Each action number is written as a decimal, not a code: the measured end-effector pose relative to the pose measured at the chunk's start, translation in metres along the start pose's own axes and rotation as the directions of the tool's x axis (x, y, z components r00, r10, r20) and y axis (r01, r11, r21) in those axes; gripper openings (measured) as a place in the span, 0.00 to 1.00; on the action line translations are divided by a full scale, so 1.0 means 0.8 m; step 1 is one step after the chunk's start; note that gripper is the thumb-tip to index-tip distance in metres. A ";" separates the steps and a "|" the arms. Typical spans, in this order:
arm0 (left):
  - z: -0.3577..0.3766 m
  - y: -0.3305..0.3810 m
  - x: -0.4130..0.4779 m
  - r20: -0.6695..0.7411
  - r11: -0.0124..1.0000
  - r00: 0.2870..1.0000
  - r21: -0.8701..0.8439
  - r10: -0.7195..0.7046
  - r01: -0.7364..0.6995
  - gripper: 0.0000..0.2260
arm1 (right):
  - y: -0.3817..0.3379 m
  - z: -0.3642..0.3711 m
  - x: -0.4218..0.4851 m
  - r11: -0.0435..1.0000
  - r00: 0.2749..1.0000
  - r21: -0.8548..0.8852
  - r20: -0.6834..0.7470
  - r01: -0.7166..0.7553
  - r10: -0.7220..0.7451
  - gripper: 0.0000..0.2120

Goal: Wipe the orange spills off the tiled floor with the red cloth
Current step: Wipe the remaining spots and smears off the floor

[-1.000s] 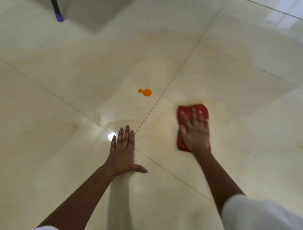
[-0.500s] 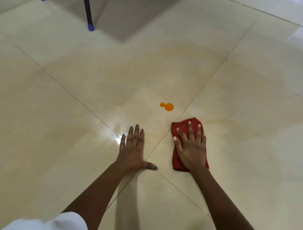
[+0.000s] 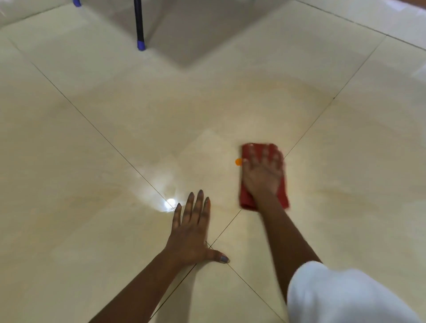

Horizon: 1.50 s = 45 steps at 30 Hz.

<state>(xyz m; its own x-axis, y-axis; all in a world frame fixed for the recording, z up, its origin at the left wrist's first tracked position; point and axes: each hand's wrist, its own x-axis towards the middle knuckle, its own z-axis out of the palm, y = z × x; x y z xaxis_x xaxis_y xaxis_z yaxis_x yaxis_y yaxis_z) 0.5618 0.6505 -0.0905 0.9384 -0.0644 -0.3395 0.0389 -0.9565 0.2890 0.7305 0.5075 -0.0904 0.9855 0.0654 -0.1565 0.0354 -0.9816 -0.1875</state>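
My right hand [image 3: 262,171] presses flat on the folded red cloth [image 3: 282,198], which lies on the cream tiled floor [image 3: 115,230]. A small orange spill [image 3: 238,161] shows just at the cloth's left edge, by my thumb; the rest of it is hidden under the cloth. The hand and cloth are motion-blurred. My left hand [image 3: 191,230] rests flat on the floor with fingers spread, near where the tile joints cross, nearer to me and left of the cloth.
A dark furniture leg with a blue foot [image 3: 140,45] stands at the top centre, and another blue foot [image 3: 77,2] shows at the top left. A bright light reflection [image 3: 170,203] glares beside my left fingertips. My white sleeve [image 3: 341,295] fills the bottom right.
My right hand has pushed the cloth forward over the orange spill, covering most of it. My left hand has stayed planted on the floor. The view has shifted forward.
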 end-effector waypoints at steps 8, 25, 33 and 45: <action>0.003 0.002 -0.004 -0.032 1.000 0.999 -0.015 -0.003 0.003 0.63 | 0.036 0.012 -0.086 0.949 0.946 -0.055 -0.078 0.310 -0.314 0.24; 0.000 0.001 -0.002 0.002 1.000 1.000 -0.026 -0.014 0.014 0.66 | -0.056 0.010 0.005 0.964 0.962 -0.009 0.068 0.267 -0.266 0.25; -0.038 -0.108 -0.014 0.034 0.981 0.982 -0.053 -0.185 0.187 0.69 | -0.015 0.004 -0.021 0.987 0.987 0.000 -0.034 0.159 -0.159 0.24; -0.031 -0.111 -0.017 -0.017 0.979 0.981 -0.071 -0.193 0.191 0.63 | -0.010 0.019 -0.068 0.885 0.885 -0.096 -0.059 0.455 -0.461 0.23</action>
<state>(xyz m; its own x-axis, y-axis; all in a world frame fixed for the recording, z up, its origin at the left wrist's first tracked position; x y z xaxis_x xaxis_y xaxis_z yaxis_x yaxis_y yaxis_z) 0.5542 0.7436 -0.0893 0.9191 0.1264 -0.3733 0.2420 -0.9287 0.2811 0.6744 0.5144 -0.0952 0.8658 0.5003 0.0048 0.4957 -0.8565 -0.1441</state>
